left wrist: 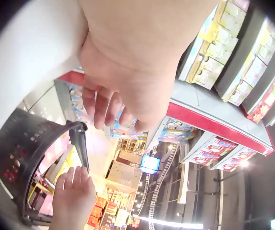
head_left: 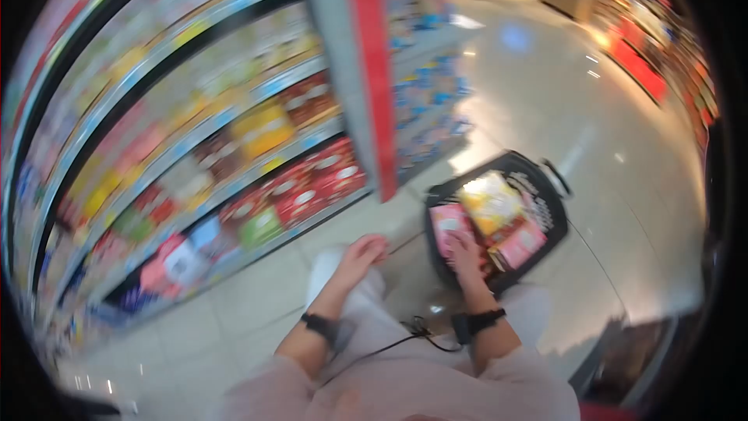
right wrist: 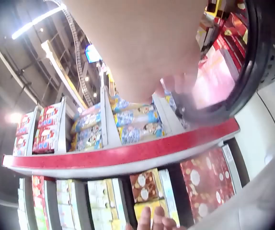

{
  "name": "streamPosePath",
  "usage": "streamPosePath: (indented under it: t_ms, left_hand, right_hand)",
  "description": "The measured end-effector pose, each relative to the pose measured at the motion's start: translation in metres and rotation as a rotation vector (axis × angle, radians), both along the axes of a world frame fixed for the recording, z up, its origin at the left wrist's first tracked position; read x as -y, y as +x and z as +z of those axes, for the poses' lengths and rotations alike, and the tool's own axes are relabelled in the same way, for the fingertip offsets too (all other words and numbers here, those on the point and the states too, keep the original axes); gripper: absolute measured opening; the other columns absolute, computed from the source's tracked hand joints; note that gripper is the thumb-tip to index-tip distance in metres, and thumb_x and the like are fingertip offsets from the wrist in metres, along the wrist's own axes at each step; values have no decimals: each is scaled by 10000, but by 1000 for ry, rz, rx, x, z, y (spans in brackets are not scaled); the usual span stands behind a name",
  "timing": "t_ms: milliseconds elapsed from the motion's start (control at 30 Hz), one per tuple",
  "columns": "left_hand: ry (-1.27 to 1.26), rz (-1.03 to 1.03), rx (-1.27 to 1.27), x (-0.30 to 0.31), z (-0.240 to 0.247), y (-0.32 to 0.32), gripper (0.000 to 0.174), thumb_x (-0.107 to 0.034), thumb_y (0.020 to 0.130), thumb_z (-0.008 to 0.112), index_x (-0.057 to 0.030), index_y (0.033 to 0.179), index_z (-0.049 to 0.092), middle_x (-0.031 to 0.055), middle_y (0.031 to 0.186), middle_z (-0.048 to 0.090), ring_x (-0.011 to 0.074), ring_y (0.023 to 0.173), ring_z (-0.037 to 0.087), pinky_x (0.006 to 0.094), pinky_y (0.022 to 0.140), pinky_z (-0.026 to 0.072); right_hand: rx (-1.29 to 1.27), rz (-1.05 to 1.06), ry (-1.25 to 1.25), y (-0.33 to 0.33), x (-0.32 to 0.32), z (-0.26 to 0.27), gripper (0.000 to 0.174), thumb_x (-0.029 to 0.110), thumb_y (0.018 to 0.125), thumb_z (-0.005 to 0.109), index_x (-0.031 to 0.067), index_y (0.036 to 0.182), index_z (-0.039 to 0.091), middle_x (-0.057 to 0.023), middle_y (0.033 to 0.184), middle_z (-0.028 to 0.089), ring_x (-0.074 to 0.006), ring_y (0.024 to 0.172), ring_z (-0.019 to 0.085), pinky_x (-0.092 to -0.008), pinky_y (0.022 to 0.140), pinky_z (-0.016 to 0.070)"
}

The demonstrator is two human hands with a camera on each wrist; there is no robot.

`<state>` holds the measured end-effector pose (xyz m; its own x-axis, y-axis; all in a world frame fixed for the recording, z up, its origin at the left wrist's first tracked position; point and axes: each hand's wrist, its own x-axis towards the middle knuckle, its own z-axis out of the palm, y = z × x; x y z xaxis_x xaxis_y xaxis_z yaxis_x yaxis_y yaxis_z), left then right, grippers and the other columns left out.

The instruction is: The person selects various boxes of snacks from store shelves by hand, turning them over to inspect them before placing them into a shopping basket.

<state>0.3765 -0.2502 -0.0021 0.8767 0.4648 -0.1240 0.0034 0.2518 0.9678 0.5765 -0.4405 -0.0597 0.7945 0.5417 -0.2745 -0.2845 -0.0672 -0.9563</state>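
Observation:
A black basket [head_left: 555, 235] stands on the floor before the person, holding a yellow package [head_left: 492, 199], a pink package [head_left: 447, 221] at its left side and another pink one [head_left: 522, 246]. Over the left pink package lies the right hand [head_left: 465, 256], fingers extended; blur hides whether it touches. The left wrist view shows that hand [left wrist: 74, 196] with straight fingers by the basket [left wrist: 31, 168]. Holding nothing, the left hand [head_left: 363, 254] hangs left of the basket with loosely bent fingers; its own wrist view shows the palm and fingers [left wrist: 100, 106].
Shelves [head_left: 234, 105] of boxed and packaged goods fill the left side, ending in a post with a red strip [head_left: 370, 70]. Tiled floor [head_left: 561, 109] extends beyond the basket. A black cable [head_left: 413, 333] runs between the wrists. More displays [head_left: 639, 58] stand far right.

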Motion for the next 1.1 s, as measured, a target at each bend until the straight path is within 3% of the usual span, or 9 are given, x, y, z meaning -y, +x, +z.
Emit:
streamPosePath:
  t_ms: [100,233,500,633,833,867,933,1033,1100]
  left_hand:
    - [111,82,-39,-28,30,-19,291,-252,976,562,-61,1196,574,42,1073,637,127,924,610,280,811,489]
    - [867,226,-213,-88,66,-37,226,-199,894,631,-44,1057,648,97,1043,663,192,916,648,312,782,520]
    - [1354,687,-481,-272,199,-53,350,-220,837,649,-24,1126,623,178,1079,648,332,999,621,409,876,495]
    - [1717,940,-357,-344,253,-44,446,-189,826,626,-3,1224,550,230,1147,597,381,1073,571,441,937,453]
    - [2091,802,-579,-455,294,-38,496,-124,814,584,25,1279,499,261,1226,555,398,1144,524,470,988,424]
    - [2200,770,-504,-435,304,-33,516,-98,805,579,28,1296,482,258,1248,547,386,1164,519,462,999,418]
    - [2211,751,-538,-468,312,-34,554,-97,809,582,18,1335,455,254,1270,539,391,1187,508,448,1032,397]
    - [2180,656,-610,-507,313,-39,619,-127,827,588,16,1395,388,282,1262,539,422,1179,507,463,1009,415]
    - [1907,561,-818,-502,321,-35,674,-131,838,575,-10,1445,309,296,1226,550,446,1130,524,473,962,435]
  right_hand:
    - [95,158,117,-35,-8,16,219,144,944,570,47,1127,643,-33,1019,640,-111,898,616,-238,728,492]
    - [212,355,205,-72,-13,45,174,77,919,590,14,1071,649,-49,1023,630,-121,899,619,-243,751,493]
    - [375,538,182,-88,-27,47,146,39,881,608,4,1009,667,-88,987,637,-153,868,624,-258,766,496]
    - [380,507,167,-79,-36,31,150,36,870,614,11,1007,670,-78,971,640,-151,858,624,-260,756,496]
    - [604,516,110,-80,-41,52,163,38,839,638,30,998,674,-117,990,653,-220,828,642,-293,748,513]
    - [678,517,145,-82,-43,55,175,47,827,652,37,1001,674,-120,995,655,-248,821,647,-307,747,521]
    - [930,600,164,-82,-45,60,195,88,815,667,47,1006,673,-112,998,655,-285,860,643,-345,762,529]
    - [861,613,157,-95,-44,69,204,120,817,661,60,1012,665,-98,1002,650,-287,919,632,-366,784,527]
    - [956,684,248,-98,-46,66,214,98,790,694,66,1001,671,-95,1008,655,-276,920,641,-368,789,533]
